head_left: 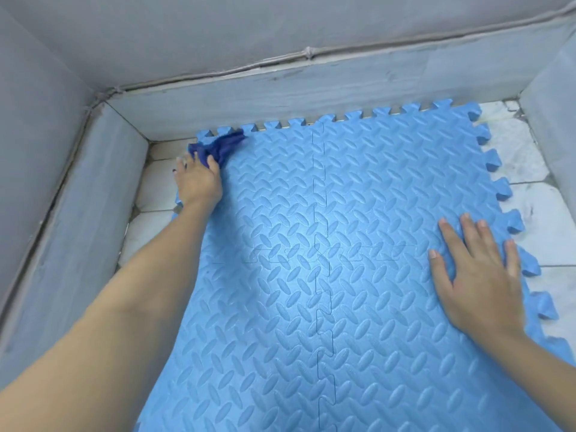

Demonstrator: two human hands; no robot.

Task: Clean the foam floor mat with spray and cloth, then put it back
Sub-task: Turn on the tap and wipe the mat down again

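Note:
A light blue foam floor mat (327, 244) made of interlocked puzzle tiles lies flat on the floor and fills most of the view. My left hand (198, 182) reaches to its far left corner and is shut on a dark blue cloth (223, 146), which is pressed on the mat there. My right hand (477, 275) rests flat on the mat near its right edge, fingers spread, holding nothing. No spray bottle is in view.
White marble floor tiles (548, 226) show to the right of the mat and in a strip on the left (156, 188). Grey skirting (249, 98) and grey walls close in the far side, the left and the far right corner.

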